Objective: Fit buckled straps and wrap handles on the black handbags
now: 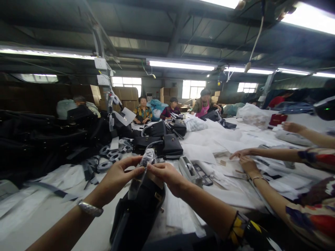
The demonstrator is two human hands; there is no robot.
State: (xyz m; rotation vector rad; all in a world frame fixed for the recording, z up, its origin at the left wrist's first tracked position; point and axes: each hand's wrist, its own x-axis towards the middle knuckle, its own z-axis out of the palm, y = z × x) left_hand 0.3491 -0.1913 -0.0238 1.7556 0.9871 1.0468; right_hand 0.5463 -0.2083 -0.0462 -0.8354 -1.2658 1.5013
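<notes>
A black handbag with gold-coloured fittings stands tilted in front of me at the table's edge. Clear plastic wrap covers part of its handle at the top. My left hand pinches the wrap from the left, thumb and fingers closed on it. From the right, my right hand grips the same wrap between thumb and forefinger, close to the left fingertips. Exactly how the wrap lies under the fingertips is hidden.
A tape dispenser stands right of the bag. More black handbags and rolled straps lie ahead, with white sheets beyond. At right, a co-worker's hands work close by. Several people sit across the table.
</notes>
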